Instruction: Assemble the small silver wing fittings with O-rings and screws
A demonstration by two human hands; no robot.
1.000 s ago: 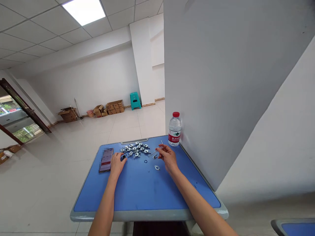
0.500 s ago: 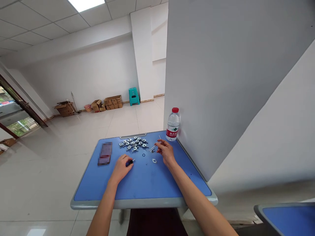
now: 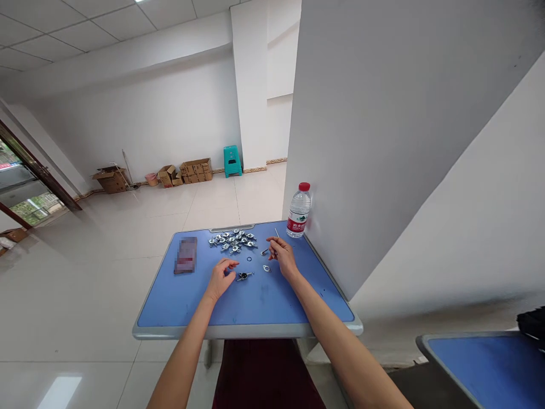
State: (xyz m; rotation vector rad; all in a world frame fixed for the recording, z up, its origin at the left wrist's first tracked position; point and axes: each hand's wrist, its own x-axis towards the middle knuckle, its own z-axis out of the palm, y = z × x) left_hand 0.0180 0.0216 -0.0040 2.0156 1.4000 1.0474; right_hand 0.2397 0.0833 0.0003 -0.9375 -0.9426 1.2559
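My left hand (image 3: 221,276) rests on the blue table (image 3: 187,307) with its fingers apart and holds nothing. A small dark metal part (image 3: 244,276) lies just to its right. My right hand (image 3: 281,254) pinches a thin metal rod (image 3: 276,233) at the table's far right. A small flat metal plate (image 3: 266,268) and a black ring (image 3: 249,259) lie between the hands. Several shiny metal fittings (image 3: 232,240) are heaped at the far edge.
A phone (image 3: 186,255) lies at the far left of the table. A water bottle (image 3: 298,211) with a red cap stands at the far right corner against a grey wall. Another blue table (image 3: 489,363) shows at the lower right.
My left hand drew back from the heap with the small dark part and has let it go on the table. My right hand stayed with the rod.
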